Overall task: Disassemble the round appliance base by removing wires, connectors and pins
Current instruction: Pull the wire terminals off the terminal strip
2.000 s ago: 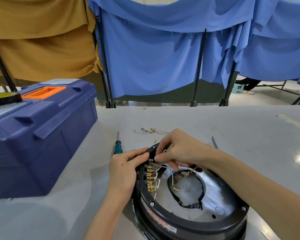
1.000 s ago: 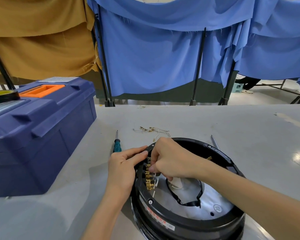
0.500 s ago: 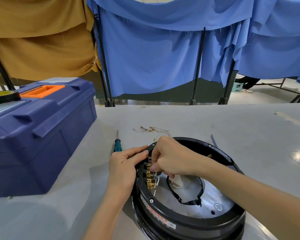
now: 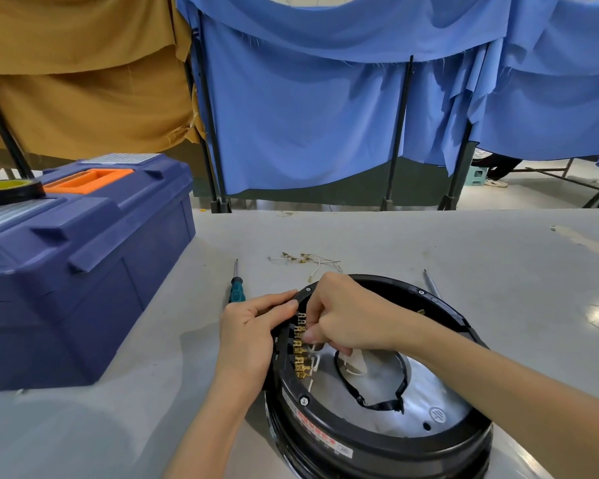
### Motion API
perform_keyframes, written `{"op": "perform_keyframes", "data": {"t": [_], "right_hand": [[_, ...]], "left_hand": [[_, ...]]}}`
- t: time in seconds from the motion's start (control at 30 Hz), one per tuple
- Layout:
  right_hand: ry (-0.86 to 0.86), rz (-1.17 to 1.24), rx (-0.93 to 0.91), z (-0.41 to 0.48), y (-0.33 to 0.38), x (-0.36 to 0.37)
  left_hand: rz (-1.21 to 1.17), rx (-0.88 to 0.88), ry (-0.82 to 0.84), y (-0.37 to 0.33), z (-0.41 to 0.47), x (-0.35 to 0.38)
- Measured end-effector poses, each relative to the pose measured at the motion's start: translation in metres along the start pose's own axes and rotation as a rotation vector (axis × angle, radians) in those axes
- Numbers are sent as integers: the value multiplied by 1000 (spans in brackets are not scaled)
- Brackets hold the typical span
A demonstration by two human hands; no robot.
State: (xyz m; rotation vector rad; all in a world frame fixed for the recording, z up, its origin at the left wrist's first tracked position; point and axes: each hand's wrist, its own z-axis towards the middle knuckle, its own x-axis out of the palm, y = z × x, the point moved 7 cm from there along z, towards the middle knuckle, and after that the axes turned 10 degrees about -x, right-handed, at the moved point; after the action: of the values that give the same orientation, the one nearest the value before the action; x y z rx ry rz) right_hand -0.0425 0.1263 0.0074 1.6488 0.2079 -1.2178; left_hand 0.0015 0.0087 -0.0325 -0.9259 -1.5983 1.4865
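Black base, left grip holding its rim, right grip pinching brass connectors, toolbox near.

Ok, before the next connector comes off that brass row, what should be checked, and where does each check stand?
1. Base steadied: left hand grips the round base rim. Ok.
2. Working hand placed: right hand curls over the brass connector row at its upper end. Ok.
3. One connector pinched: hidden by fingers. Cannot tell.
4. Snags: white wires partly hidden. Cannot tell.
5. Tool at hand: screwdriver lies on the table left of the base. Ok.
6. Pile clear: removed wires lie beyond the base. Ok.
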Motion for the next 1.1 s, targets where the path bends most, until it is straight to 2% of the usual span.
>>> {"op": "perform_keyframes", "data": {"t": [0.5, 0.67, 0.83, 1.0, 1.1], "right_hand": [[7, -29, 8, -1, 2, 0], [-56, -201, -30, 1, 9, -2], [-5, -82, 18, -2, 4, -2], [-31, -118, 20, 0, 6, -3], [32, -2, 52, -8, 0, 0]], "left_hand": [[-35, -8, 17, 1, 0, 1], [-44, -12, 3, 1, 1, 0], [-39, -7, 17, 2, 0, 1], [-36, -4, 8, 1, 1, 1], [-39, -14, 1, 0, -1, 2]]}}
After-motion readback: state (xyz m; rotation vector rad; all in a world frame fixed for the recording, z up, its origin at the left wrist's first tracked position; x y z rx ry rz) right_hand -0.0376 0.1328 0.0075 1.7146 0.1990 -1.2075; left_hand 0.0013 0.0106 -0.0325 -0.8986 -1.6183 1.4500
